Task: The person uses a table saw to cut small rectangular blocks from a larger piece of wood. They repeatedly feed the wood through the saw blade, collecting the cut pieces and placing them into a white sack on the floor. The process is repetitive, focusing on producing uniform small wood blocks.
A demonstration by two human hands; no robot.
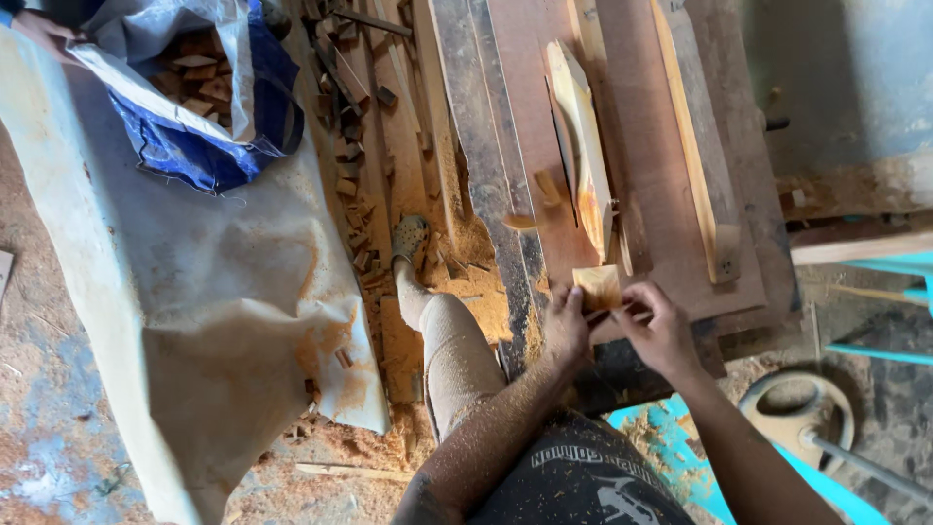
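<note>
A person's left hand (566,326) and right hand (661,329) meet at the near edge of a stack of wooden boards (641,165), together grasping a small pale wood block (598,288) that stands just above both sets of fingertips; the left hand pinches its lower left side, the right hand curls round from the lower right, and how firmly each is clenched cannot be told. The block sits on the stack's near edge, just below a long tapered wood piece (585,136) lying lengthwise on the boards.

Far left of the stack, a pale sheet (194,292) covers the floor, and a blue-and-white sack (209,92) holding wood offcuts lies open on it; another person's hand (39,31) touches the sack's rim. Between sheet and stack, sawdust and small scraps litter the floor (58,457), where the person's dusted leg (449,355) and shoe (409,238) stretch out. Right of the stack stand turquoise furniture parts (875,267) and a round ring-shaped object (799,413).

Both forearms, flecked with sawdust, reach up from the bottom edge and converge on the block.
</note>
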